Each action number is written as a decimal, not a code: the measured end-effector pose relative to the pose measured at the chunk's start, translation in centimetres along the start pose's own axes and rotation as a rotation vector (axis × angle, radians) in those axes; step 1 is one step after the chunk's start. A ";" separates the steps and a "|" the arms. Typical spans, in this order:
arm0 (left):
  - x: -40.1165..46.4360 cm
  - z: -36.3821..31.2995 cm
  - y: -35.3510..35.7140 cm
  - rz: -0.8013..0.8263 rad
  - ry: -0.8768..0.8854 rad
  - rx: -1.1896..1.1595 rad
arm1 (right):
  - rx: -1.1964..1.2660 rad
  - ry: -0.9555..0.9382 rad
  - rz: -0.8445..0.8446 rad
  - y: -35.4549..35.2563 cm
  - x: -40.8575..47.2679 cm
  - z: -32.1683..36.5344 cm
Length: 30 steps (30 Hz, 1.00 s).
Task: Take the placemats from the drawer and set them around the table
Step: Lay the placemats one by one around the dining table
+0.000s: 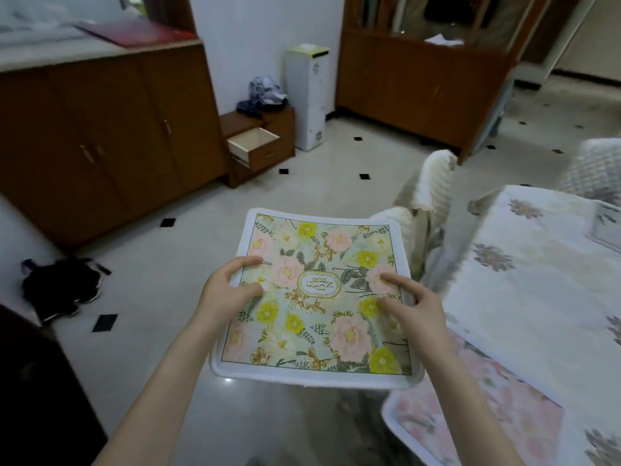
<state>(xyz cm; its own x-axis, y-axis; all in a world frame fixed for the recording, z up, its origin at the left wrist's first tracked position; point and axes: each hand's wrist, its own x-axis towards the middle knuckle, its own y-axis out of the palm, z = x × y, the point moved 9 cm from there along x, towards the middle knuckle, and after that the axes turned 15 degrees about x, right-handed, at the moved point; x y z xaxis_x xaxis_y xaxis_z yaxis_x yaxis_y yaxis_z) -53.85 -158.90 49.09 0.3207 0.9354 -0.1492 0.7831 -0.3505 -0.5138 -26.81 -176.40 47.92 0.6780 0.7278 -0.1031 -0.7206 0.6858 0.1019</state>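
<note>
A floral placemat (pixel 319 297) is up in the air over the floor (pixel 161 250), held flat between both hands. The left hand (pixel 228 290) grips its left edge, fingers (pixel 247 262) curled on top. The right hand (pixel 416 307) grips the right edge, fingers (pixel 395 280) spread on the print. Just right of those fingers, the table (pixel 524 297); another placemat (pixel 470 415) lies on its near corner. Far beyond the fingertips, a drawer (pixel 255 142) stands open.
</note>
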 end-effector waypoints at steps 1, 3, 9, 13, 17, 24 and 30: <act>0.8 1.1 -1.9 -0.013 -0.015 0.010 | 0.009 0.007 0.017 2.4 0.3 -0.5; 2.4 3.2 -5.4 -0.029 -0.038 0.020 | 0.024 0.029 0.049 6.9 0.8 -1.5; 7.4 6.8 -12.3 -0.033 -0.068 0.036 | 0.047 0.095 0.069 16.3 2.8 -3.2; 11.4 8.1 -12.4 0.011 -0.110 -0.011 | 0.022 0.108 0.043 18.5 5.3 -3.5; 16.5 7.4 -10.9 0.052 -0.099 -0.006 | -0.001 0.115 -0.017 18.8 9.3 -3.9; 29.5 2.9 -7.3 0.141 -0.022 0.036 | 0.006 0.098 -0.126 18.8 20.3 -3.9; 39.9 -2.8 -4.0 0.224 0.046 0.069 | 0.084 0.104 -0.217 17.8 29.1 -2.7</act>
<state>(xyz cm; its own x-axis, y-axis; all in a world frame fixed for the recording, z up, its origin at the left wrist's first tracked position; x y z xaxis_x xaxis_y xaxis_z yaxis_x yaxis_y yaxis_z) -42.72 -120.32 47.59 0.5076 0.8308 -0.2283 0.6516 -0.5435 -0.5292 -20.33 -143.01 44.10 0.7938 0.5621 -0.2321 -0.5423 0.8270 0.1481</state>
